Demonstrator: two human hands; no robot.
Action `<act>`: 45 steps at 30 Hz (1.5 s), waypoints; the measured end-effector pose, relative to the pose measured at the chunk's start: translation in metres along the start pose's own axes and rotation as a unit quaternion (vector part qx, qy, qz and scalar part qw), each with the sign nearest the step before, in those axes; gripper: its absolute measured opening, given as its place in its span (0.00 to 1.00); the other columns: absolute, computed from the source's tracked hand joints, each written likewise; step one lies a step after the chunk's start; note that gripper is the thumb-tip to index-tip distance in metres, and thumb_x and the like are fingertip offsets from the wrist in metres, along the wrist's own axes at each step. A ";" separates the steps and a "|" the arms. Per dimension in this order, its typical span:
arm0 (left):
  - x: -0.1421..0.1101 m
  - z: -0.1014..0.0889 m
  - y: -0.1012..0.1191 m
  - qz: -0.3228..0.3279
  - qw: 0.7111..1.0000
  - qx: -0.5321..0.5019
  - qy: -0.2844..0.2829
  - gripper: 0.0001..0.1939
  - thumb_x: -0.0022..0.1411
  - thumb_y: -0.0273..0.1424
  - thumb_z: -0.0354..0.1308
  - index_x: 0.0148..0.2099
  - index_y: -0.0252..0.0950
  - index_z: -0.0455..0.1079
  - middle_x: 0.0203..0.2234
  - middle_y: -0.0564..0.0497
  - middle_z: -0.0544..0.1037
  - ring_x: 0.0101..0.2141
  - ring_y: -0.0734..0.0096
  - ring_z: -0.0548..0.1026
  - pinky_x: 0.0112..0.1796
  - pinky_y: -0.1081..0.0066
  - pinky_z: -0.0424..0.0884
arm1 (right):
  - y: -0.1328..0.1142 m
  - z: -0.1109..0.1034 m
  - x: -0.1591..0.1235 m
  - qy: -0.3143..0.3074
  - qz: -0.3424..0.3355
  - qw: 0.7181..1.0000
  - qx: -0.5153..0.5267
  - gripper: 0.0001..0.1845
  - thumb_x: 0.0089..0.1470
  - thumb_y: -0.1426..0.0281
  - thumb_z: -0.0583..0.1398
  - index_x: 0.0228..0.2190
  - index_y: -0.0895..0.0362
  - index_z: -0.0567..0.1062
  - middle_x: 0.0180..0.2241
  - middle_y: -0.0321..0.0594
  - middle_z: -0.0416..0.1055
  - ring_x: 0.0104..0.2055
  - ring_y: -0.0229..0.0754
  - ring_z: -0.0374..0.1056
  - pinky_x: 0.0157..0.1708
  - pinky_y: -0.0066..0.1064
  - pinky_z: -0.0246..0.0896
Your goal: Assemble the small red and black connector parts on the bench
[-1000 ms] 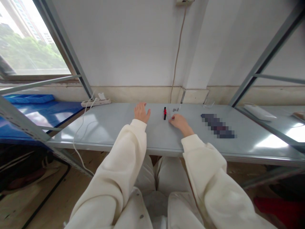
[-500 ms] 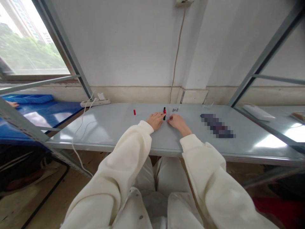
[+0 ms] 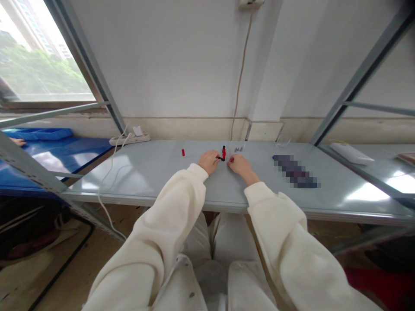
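The left hand (image 3: 209, 162) and the right hand (image 3: 240, 165) came together near the middle of a grey metal table (image 3: 145, 181), with a small red-and-black plastic piece (image 3: 223, 153) standing between them, close to the far edge. A thin black end of the piece reached toward the left hand's fingertips (image 3: 217, 158), which were touching it or just beside it. The right hand's fingers (image 3: 231, 160) curled just to the other side. The grip of each hand looked partly closed, but at this size I could not tell whether either one held anything. The piece looked light, stiff and smooth, so it would likely tip or slip under a careless touch; its thicker red body seemed the surest place to pinch, rather than the thin black end. A small red cylinder (image 3: 183, 152) lay well to the left, and tiny metal parts (image 3: 238, 149) sat just to the right near the wall. Farther right lay a pixelated dark object (image 3: 296, 171). A power strip (image 3: 129, 139) sat at the table's far left corner, and another person's hand (image 3: 17, 141) showed on a blue surface (image 3: 55, 149) beyond.
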State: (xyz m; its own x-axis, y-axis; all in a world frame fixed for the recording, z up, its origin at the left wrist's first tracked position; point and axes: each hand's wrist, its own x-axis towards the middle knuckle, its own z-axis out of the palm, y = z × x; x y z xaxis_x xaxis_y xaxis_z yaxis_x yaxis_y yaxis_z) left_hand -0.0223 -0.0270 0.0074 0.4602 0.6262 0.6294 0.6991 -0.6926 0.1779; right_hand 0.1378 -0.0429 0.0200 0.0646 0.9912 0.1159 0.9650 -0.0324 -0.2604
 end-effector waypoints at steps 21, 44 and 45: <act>0.000 -0.004 -0.008 -0.083 0.978 -0.092 0.166 0.05 0.57 0.30 0.46 0.36 0.35 0.60 0.30 0.48 0.69 0.30 0.72 0.68 0.38 0.68 0.65 | -0.018 -0.007 -0.017 -0.011 -0.127 0.991 -0.032 0.17 0.57 0.70 0.45 0.48 0.60 0.59 0.41 0.51 0.69 0.42 0.48 0.66 0.36 0.32 0.57; -0.002 -0.001 -0.005 -0.080 0.973 -0.166 0.135 0.06 0.57 0.32 0.49 0.37 0.36 0.60 0.27 0.51 0.71 0.28 0.76 0.69 0.33 0.72 0.66 | -0.025 -0.008 -0.024 0.003 -0.172 0.983 -0.070 0.15 0.57 0.68 0.45 0.44 0.60 0.61 0.39 0.51 0.69 0.41 0.48 0.66 0.36 0.32 0.56; -0.002 -0.002 -0.005 -0.081 0.973 -0.167 0.134 0.06 0.57 0.32 0.49 0.37 0.36 0.60 0.27 0.51 0.71 0.28 0.76 0.69 0.33 0.72 0.66 | -0.025 -0.008 -0.024 0.001 -0.170 0.983 -0.070 0.15 0.57 0.68 0.45 0.44 0.60 0.61 0.38 0.51 0.69 0.41 0.48 0.66 0.36 0.32 0.56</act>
State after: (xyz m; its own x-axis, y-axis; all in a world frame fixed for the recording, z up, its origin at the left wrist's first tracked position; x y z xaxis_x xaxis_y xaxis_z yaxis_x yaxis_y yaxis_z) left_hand -0.0278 -0.0250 0.0065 0.1677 0.6523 0.7392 0.5134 -0.6979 0.4994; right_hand 0.1137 -0.0667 0.0313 -0.2680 0.9473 0.1757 0.9561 0.2840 -0.0724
